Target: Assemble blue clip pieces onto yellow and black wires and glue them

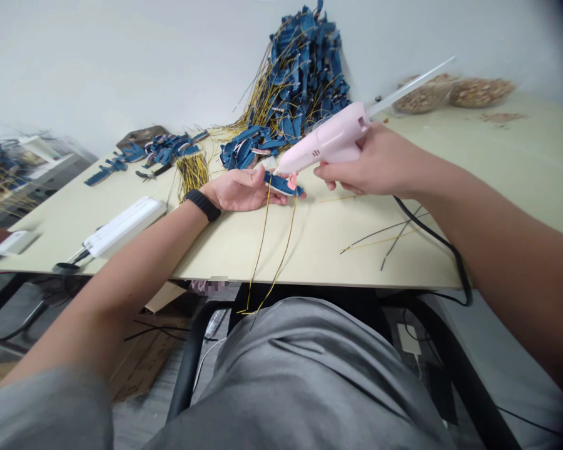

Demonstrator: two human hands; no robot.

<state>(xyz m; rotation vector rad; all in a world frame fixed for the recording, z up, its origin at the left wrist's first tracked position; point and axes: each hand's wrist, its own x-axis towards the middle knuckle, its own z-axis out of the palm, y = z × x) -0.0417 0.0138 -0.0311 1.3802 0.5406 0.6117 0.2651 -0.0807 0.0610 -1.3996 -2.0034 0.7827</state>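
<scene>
My left hand (242,190), palm up with a black band at the wrist, holds a small blue strip-shaped piece (284,184). Thin yellow and black wires (288,240) trail from that piece over the table's front edge. A pink glue gun (326,142) is gripped in my right hand (380,161). Its nozzle meets or nearly meets the left end of the blue piece; contact is hard to make out. A long translucent glue stick (413,84) sticks out of the gun's back, and a black cord hangs below my right wrist.
Behind my hands rises a tall heap of blue pieces with wires (304,75). More blue pieces (169,149), pliers (154,172) and a wire bundle (192,172) lie left. A white box (124,226) sits near the front edge. Bags of small brown pieces (481,92) stand back right.
</scene>
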